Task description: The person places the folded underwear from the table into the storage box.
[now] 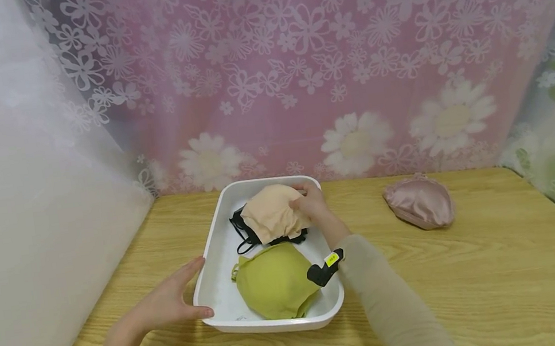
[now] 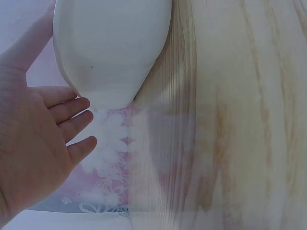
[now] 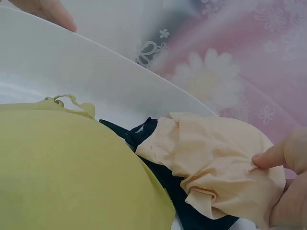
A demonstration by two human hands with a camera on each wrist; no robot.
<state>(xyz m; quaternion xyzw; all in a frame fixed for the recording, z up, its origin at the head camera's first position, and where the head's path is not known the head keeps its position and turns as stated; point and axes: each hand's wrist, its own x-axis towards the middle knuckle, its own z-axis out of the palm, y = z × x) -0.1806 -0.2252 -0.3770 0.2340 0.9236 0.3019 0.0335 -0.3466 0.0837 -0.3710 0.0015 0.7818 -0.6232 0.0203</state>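
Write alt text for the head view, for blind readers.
A person's right hand pinches a beige garment atop a black garment in a white tray, behind a green garment, while the left hand touches the tray's left edge. A shiny pink item lies to the right on the wooden table, before a pink floral curtain.

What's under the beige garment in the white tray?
A black garment with thin straps shows past some edges of the beige garment, which the right hand pinches. The black garment's middle and anything beneath it are covered.
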